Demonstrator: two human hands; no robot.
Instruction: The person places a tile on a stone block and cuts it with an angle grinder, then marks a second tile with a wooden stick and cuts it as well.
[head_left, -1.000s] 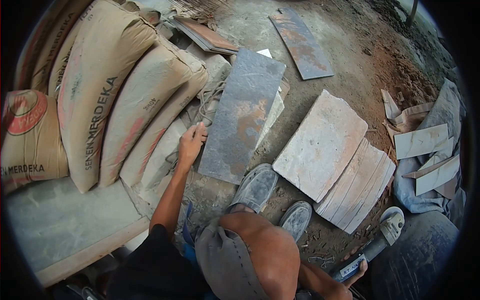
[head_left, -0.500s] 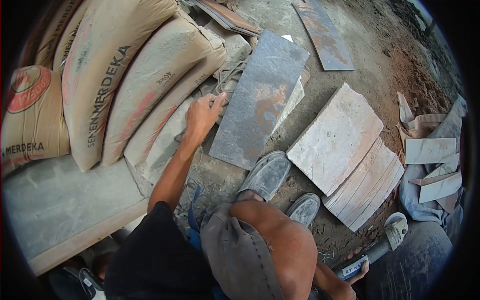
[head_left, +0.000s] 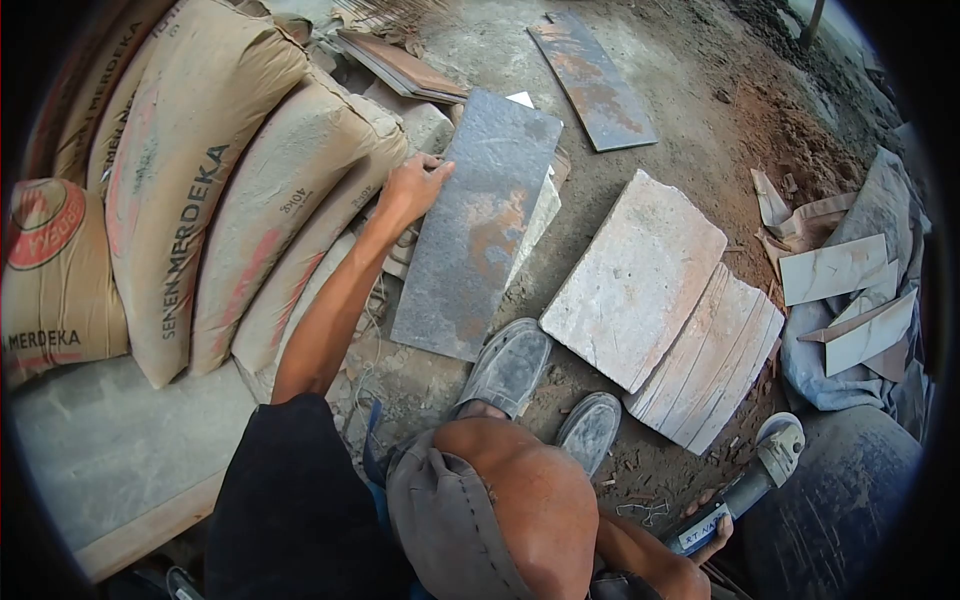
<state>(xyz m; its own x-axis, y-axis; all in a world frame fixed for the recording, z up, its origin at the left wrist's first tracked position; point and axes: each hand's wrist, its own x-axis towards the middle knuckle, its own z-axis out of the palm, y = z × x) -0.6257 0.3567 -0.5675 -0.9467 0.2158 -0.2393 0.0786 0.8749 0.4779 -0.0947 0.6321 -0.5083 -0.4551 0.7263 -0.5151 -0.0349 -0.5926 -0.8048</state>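
Leaning together on our left are bulging tan cement bags [head_left: 205,190]. Beside them lies a long grey, rust-stained rectangular slab [head_left: 465,230]. Our right hand [head_left: 712,540] is closed around a dark, cylindrical-bodied angle grinder [head_left: 745,492]. Our left hand [head_left: 412,190], fingers partly curled, meets the slab's left edge; we cannot tell whether it grips.

left hand [head_left: 414,188] farther up gray slab [head_left: 468,240]

Even, diffuse daylight; shadows soft, without strong glare. Fisheye distortion curves the periphery, where black vignetting closes the corners; central detail is fairly sharp.
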